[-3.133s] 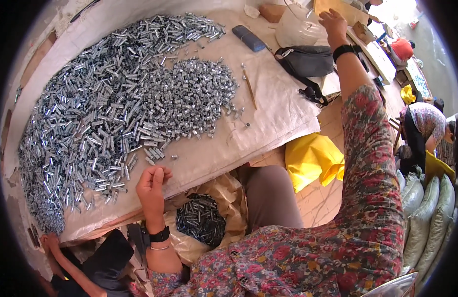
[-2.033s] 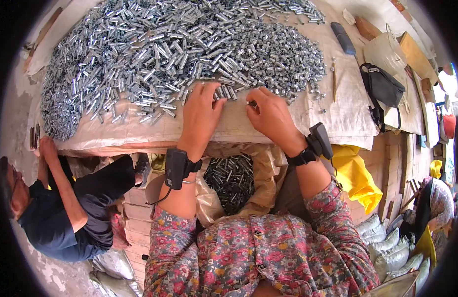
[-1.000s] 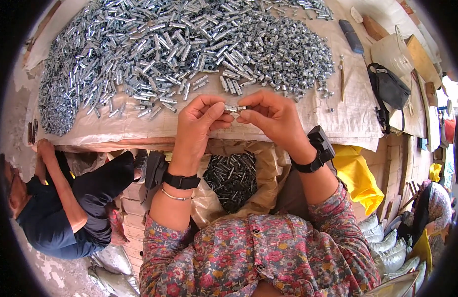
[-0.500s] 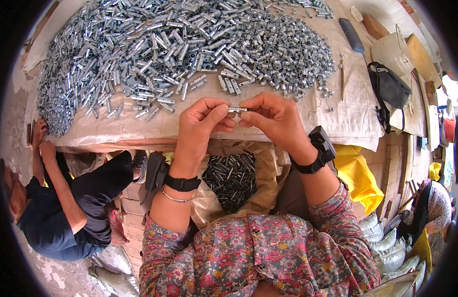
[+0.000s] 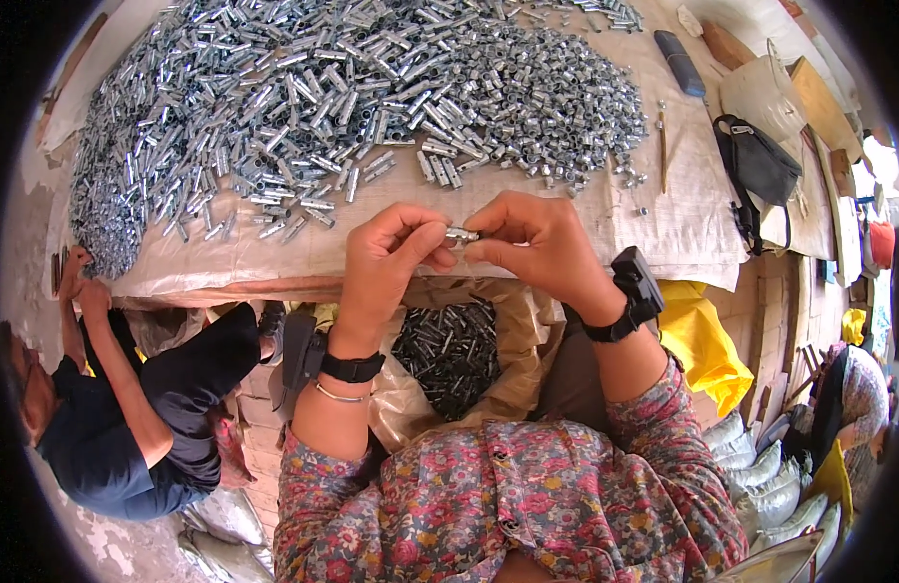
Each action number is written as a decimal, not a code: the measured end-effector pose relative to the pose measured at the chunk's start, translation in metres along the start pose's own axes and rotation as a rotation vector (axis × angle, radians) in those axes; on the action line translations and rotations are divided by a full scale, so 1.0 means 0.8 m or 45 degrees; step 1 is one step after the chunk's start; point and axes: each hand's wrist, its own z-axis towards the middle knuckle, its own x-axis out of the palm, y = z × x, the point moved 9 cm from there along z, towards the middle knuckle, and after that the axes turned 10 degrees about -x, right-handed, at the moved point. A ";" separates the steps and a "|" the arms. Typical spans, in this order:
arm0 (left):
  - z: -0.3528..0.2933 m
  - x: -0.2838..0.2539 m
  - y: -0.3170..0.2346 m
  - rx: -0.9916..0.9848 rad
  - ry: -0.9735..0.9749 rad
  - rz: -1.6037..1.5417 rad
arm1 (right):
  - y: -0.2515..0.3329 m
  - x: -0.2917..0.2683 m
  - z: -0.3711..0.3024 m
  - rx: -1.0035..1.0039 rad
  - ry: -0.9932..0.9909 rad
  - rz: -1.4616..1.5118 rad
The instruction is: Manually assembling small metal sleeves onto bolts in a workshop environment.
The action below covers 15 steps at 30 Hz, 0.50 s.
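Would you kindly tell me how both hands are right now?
Left hand: closed, holding a tube.
Right hand: closed at the tube's right end.

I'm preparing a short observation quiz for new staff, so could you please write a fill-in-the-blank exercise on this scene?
1. The small part between the left hand and the right hand is made of shiny ____.
2. The straps on both wrists are coloured ____.
3. In the picture, the thin stick lies to the ____ of the heap.
4. The shirt is printed with small ____.

Missing words: metal; black; right; flowers.
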 end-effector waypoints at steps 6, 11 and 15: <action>-0.005 0.016 0.010 -0.179 0.220 -0.182 | -0.020 0.049 -0.013 0.311 0.231 1.171; -0.009 0.029 0.022 -0.386 0.413 -0.275 | -0.007 0.058 -0.018 0.255 0.369 1.269; -0.005 0.005 0.016 -0.348 0.244 0.061 | -0.022 -0.018 -0.012 0.170 0.161 0.054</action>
